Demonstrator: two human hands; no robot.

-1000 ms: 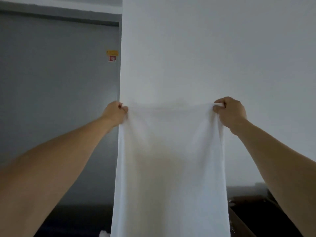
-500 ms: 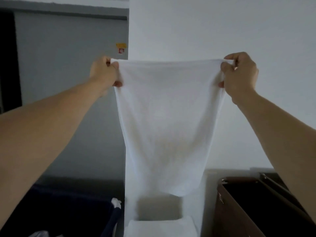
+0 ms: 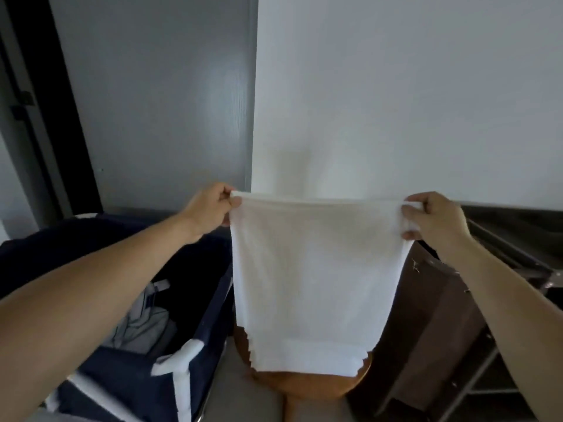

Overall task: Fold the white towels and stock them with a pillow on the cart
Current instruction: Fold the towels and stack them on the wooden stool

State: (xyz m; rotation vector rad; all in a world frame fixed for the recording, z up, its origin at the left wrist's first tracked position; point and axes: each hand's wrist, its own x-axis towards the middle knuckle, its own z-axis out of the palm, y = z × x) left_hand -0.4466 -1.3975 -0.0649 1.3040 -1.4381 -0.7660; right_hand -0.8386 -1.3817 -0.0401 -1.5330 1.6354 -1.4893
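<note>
Left hand (image 3: 210, 205) pinches the top left corner of a white towel (image 3: 313, 278), thumb and curled fingers closed on the hem. Right hand (image 3: 434, 216) grips the top right corner the same way, cloth bunched a little under the fingers. Both arms reach forward, hands level, well apart, top edge pulled nearly straight between them.

Towel hangs flat and vertical, narrowing slightly toward the bottom. Lower edge hangs in front of a brown rounded seat or stool (image 3: 307, 383); cannot tell whether cloth touches it.

Left of the towel, near: dark navy fabric hamper (image 3: 195, 287) with white trim on its frame, pale crumpled linen (image 3: 143, 324) inside. Right of the towel: dark brown cart (image 3: 438, 315) with metal rails along its top and an open shelf low down on the right.

Behind, far: white wall (image 3: 396, 102) on the right, grey door panel (image 3: 158, 102) on the left, a dark door frame at the far left edge.
</note>
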